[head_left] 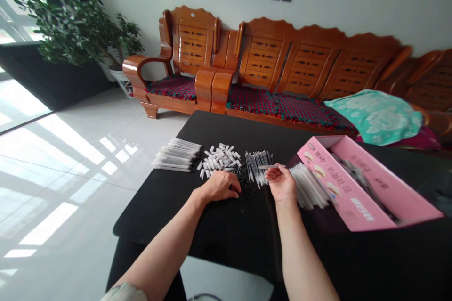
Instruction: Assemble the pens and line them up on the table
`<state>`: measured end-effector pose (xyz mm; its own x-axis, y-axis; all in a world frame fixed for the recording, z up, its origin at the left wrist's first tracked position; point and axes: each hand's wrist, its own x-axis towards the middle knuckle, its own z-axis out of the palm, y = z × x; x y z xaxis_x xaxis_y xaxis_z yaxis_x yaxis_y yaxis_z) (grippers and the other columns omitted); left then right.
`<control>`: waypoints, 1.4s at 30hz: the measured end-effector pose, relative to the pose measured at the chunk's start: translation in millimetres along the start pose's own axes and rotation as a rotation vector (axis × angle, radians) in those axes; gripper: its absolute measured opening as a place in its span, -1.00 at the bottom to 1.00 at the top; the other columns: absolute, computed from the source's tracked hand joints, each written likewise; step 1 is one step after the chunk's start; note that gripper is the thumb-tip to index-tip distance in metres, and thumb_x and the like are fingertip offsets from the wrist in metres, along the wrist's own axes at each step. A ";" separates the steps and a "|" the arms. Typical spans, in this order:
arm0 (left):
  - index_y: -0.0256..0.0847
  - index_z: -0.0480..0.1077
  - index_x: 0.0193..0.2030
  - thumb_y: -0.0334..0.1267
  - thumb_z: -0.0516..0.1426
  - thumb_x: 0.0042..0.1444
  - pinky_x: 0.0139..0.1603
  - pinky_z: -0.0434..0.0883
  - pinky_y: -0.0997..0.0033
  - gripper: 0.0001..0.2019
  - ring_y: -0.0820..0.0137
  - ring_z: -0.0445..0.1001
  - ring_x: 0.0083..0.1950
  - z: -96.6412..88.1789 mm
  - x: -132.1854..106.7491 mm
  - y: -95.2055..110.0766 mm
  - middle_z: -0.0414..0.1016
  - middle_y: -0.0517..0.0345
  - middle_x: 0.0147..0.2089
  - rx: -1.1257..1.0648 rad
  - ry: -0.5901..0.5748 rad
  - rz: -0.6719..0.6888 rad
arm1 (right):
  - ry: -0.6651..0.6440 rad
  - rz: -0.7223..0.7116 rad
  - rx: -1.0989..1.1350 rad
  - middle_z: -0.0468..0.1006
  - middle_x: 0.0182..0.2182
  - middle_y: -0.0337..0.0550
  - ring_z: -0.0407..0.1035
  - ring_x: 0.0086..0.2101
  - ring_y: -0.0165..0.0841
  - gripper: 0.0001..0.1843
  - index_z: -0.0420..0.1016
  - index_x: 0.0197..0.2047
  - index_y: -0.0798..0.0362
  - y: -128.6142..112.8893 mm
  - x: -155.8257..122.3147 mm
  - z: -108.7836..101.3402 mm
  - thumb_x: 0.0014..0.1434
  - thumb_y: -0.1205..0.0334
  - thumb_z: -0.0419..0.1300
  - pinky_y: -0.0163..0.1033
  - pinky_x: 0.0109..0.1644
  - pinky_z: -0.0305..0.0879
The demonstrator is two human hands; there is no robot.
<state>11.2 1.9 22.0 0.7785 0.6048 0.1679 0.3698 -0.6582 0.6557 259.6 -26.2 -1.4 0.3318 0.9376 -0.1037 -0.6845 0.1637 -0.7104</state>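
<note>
My right hand (282, 184) is closed on a slim translucent white pen barrel (267, 166), which points left. It is above the right edge of a bundle of thin pen refills (257, 162). At a pile of small black pen parts (247, 182), my left hand (222, 185) has its fingers bent down in a pinch; what they hold, if anything, is hidden. Short white pen caps (219, 158) lie heaped just beyond the left hand. Farther left is a row of white pens (176, 155) with dark ends. More white barrels (309, 185) lie right of my right hand.
A pink open box (348, 188) with plastic wrapping inside stands at the right on the black table (212, 235). Behind the table runs a wooden sofa (264, 56) with a turquoise cloth (379, 115) on it. A potted plant (77, 28) stands at the back left.
</note>
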 end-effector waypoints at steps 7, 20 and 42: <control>-0.17 0.58 -0.38 -0.30 0.31 -0.04 -0.26 0.31 0.48 -0.95 0.39 0.47 -0.31 4.1 3.2 -4.3 0.55 0.14 -0.33 -0.210 0.127 -0.062 | -0.013 -0.017 -0.017 0.64 -0.57 -0.15 0.57 -0.55 -0.32 -0.92 0.55 -0.41 0.11 0.3 -0.8 1.1 0.03 0.27 0.28 -0.32 -0.48 0.53; -0.37 0.53 -0.30 -0.17 0.41 -0.18 -0.34 0.48 0.45 -0.65 0.41 0.53 -0.41 10.8 10.4 -8.2 0.58 0.04 -0.40 -1.090 0.465 -0.250 | -0.126 -0.035 -0.199 0.65 -0.53 -0.10 0.57 -0.53 -0.25 -0.83 0.56 -0.34 0.12 6.1 -16.5 24.1 -0.03 0.24 0.37 -0.26 -0.51 0.54; -0.38 0.48 -0.34 -0.15 0.42 -0.19 -0.41 0.47 0.47 -0.63 0.44 0.51 -0.49 11.9 11.9 -3.0 0.54 0.09 -0.49 -1.084 0.453 -0.284 | -0.155 -0.047 -0.231 0.65 -0.52 -0.09 0.57 -0.53 -0.24 -0.82 0.53 -0.32 0.12 9.4 -16.0 23.1 -0.01 0.24 0.37 -0.25 -0.51 0.53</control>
<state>25.4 5.8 13.2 0.4100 0.9119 0.0178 -0.2875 0.1107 0.9514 233.0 -32.5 9.7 0.2440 0.9694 0.0281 -0.4991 0.1504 -0.8534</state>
